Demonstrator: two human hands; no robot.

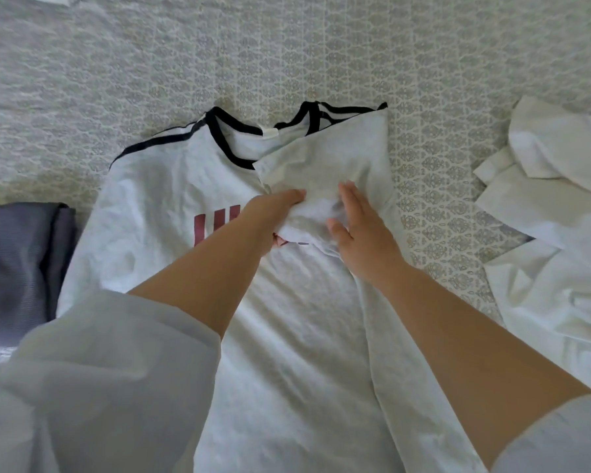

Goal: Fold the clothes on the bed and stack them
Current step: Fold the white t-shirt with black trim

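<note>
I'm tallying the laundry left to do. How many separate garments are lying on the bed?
3, perhaps more out of frame: the white T-shirt with black trim under both hands, a grey garment at the left edge, and a white shirt crumpled at the right.

Bed (287, 56) w/ pale patterned cover fills the view. T-shirt (157, 199) lies flat at centre: white, black neck trim, black shoulder stripes, red print on chest; its right side is folded in over the front. Dark grey garment (17, 261) lies at left edge, just beside the t-shirt. White shirt (553, 213) lies rumpled at right, apart from the t-shirt.
</note>
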